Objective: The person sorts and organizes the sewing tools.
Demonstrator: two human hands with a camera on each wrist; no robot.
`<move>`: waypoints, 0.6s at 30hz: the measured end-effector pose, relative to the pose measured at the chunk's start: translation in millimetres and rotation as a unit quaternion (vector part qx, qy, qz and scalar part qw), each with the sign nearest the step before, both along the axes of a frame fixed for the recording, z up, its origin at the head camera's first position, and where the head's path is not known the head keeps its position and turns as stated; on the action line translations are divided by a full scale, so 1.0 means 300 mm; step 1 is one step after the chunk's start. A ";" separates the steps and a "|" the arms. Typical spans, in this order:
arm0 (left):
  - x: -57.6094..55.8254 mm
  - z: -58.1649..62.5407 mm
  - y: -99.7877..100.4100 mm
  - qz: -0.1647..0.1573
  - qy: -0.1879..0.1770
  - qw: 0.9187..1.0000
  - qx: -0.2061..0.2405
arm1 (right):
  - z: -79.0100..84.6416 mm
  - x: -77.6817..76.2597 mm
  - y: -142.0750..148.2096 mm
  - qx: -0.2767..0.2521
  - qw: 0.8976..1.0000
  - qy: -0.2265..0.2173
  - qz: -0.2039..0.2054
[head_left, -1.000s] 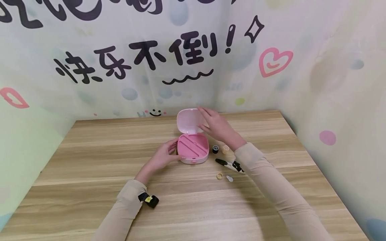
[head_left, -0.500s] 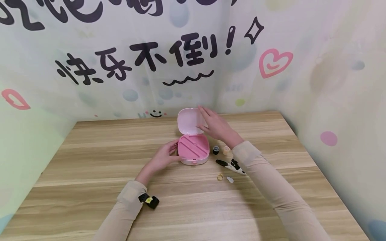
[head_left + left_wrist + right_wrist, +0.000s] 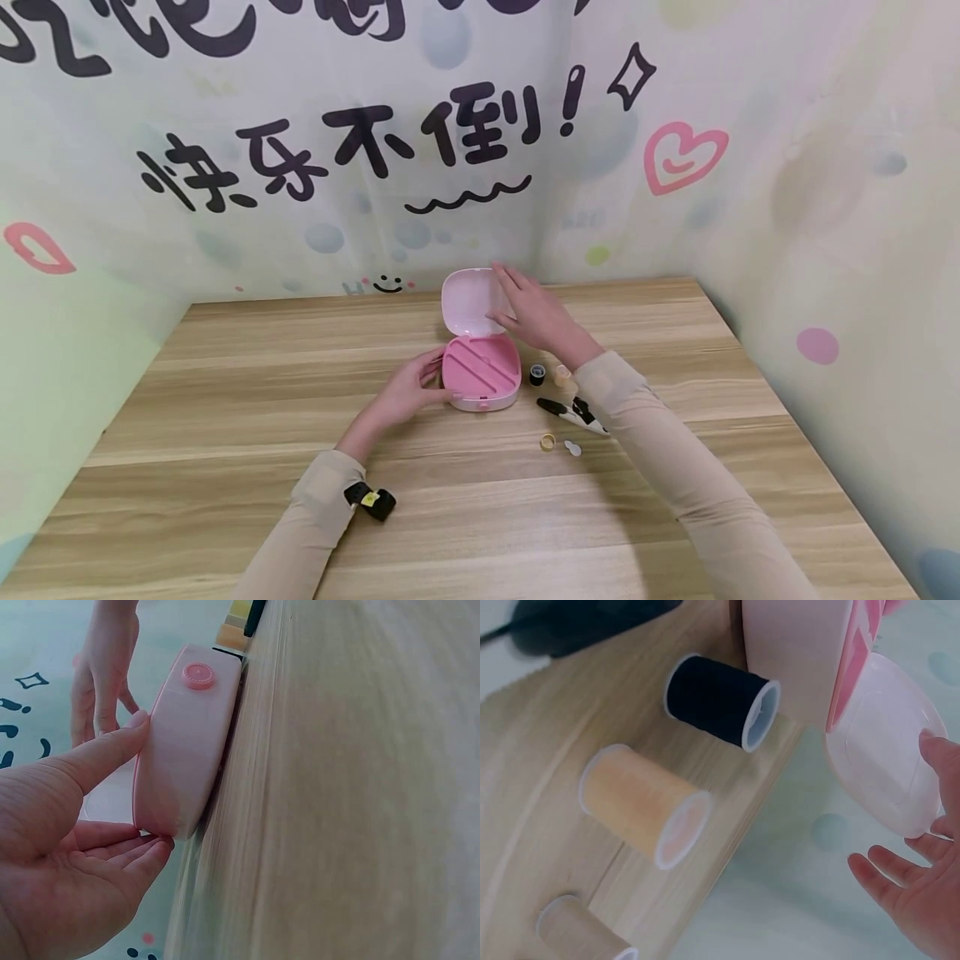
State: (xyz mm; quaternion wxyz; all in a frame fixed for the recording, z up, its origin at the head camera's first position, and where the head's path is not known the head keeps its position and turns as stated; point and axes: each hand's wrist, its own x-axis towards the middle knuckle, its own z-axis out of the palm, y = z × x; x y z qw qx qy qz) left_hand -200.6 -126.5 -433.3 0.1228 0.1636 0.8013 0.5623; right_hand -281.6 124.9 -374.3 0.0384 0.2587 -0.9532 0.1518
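Observation:
A pink and white sewing box (image 3: 482,371) stands on the table, its white lid (image 3: 468,302) raised at the back. Inside is a pink tray with diagonal dividers. My left hand (image 3: 401,390) grips the box at its left side, thumb near the front rim and fingers round the side; the left wrist view shows the box's pale wall (image 3: 187,727) between them. My right hand (image 3: 540,312) holds the lid at its right edge. In the right wrist view the thumb (image 3: 934,750) lies on the lid's inner face, with some fingers beyond the edge.
Right of the box stand a black thread spool (image 3: 537,374) and a peach thread spool (image 3: 562,375); a beige spool (image 3: 585,930) shows in the right wrist view. Black-and-white snips (image 3: 573,412), a gold ring (image 3: 548,442) and a small white needle threader (image 3: 573,447) lie nearer.
The view has shifted very slightly. Both hands stay on the box and its lid, and the lid stands at about the same angle.

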 end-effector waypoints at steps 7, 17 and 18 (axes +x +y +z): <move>0.004 -0.005 -0.006 -0.010 0.006 1.000 0.000 | -0.015 0.039 0.010 -0.030 1.000 0.002 0.007; 0.008 -0.011 0.000 -0.017 0.021 1.000 -0.009 | -0.016 0.062 0.013 -0.044 0.999 -0.019 0.008; 0.008 -0.012 0.000 -0.017 0.023 1.000 -0.010 | -0.015 0.062 0.014 -0.045 0.999 -0.022 0.008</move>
